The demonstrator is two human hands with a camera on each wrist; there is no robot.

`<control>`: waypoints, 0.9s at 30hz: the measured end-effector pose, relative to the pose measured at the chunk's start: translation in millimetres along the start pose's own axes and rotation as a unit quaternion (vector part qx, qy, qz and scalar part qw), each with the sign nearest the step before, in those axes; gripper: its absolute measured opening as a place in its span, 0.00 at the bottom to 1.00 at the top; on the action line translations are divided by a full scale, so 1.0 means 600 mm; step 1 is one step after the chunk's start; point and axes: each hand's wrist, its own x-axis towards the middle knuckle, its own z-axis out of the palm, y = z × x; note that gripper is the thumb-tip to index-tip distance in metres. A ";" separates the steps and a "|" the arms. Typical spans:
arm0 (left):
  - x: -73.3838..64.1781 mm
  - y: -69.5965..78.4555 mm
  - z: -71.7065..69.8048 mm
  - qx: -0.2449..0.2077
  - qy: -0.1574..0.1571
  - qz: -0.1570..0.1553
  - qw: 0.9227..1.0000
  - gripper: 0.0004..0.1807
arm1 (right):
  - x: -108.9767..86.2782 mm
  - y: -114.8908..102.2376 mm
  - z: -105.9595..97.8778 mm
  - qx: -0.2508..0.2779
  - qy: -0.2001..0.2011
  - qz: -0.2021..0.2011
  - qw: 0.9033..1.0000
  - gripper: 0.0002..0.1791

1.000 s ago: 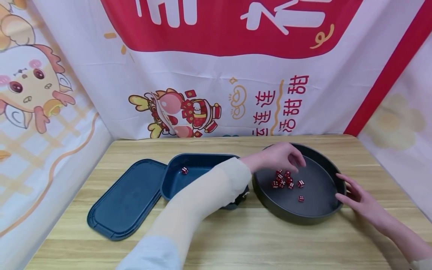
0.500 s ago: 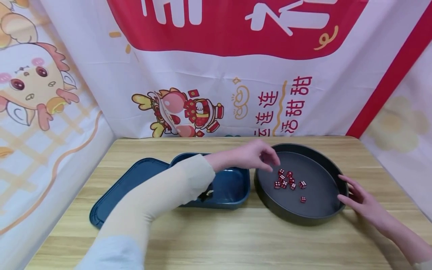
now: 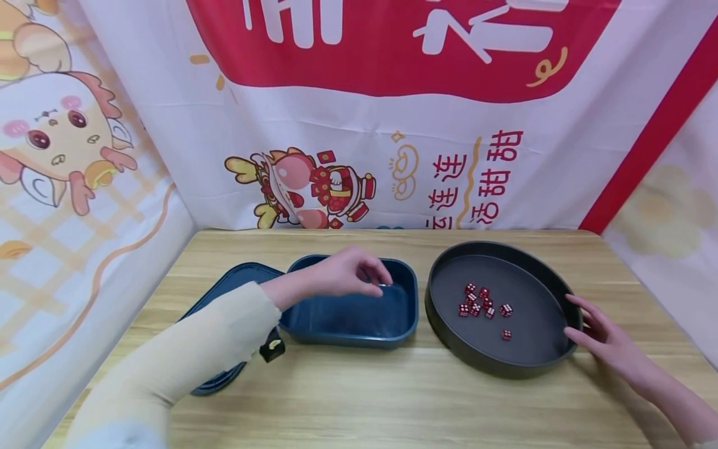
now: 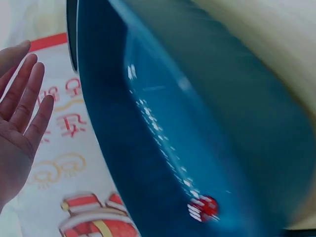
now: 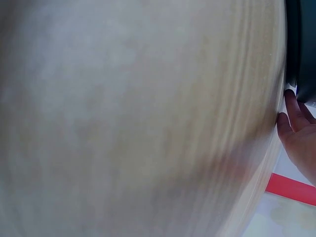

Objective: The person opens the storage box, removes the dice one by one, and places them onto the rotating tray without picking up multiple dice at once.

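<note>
My left hand [image 3: 350, 272] hovers above the blue rectangular container [image 3: 348, 342], its fingers loosely bent with nothing visible between them. In the left wrist view the fingers of that hand [image 4: 19, 118] look fairly straight and hold nothing. One red die [image 4: 203, 208] lies inside the container; in the head view the left forearm hides it. Several red dice with white pips [image 3: 473, 302] lie in the round dark pan [image 3: 527, 287], mostly clustered left of its middle. My right hand [image 3: 608, 337] touches the pan's right rim with thumb and fingertips spread apart.
A flat blue lid [image 3: 224, 287] lies left of the container, partly under the left sleeve. Everything stands on a wooden table [image 3: 392, 399]. A printed white and red cloth [image 3: 359, 125] hangs behind the table's far edge, with cloth walls at both sides.
My left hand has moved left from over the pan's dice to above the blue container. The right hand keeps its place at the pan's rim. The view has shifted slightly.
</note>
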 end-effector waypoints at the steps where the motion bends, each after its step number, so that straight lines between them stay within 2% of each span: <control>1: -0.010 -0.005 -0.003 0.000 0.007 -0.006 1.000 0.11 | 0.000 0.000 0.000 0.001 0.000 -0.002 1.000 0.36; 7: -0.059 -0.033 -0.021 0.009 0.047 -0.037 0.998 0.11 | -0.001 0.003 0.001 0.008 0.001 -0.006 1.000 0.36; 14: -0.092 -0.059 -0.043 0.031 0.072 -0.074 0.994 0.12 | -0.001 0.003 0.002 0.009 0.004 -0.010 1.000 0.36; 19: -0.105 -0.074 -0.055 0.045 0.070 -0.088 0.993 0.13 | -0.002 0.003 0.002 0.006 0.005 -0.009 1.000 0.36; 27: -0.111 -0.101 -0.061 0.086 0.045 -0.126 0.987 0.14 | -0.001 0.003 0.003 0.001 0.007 -0.005 1.000 0.36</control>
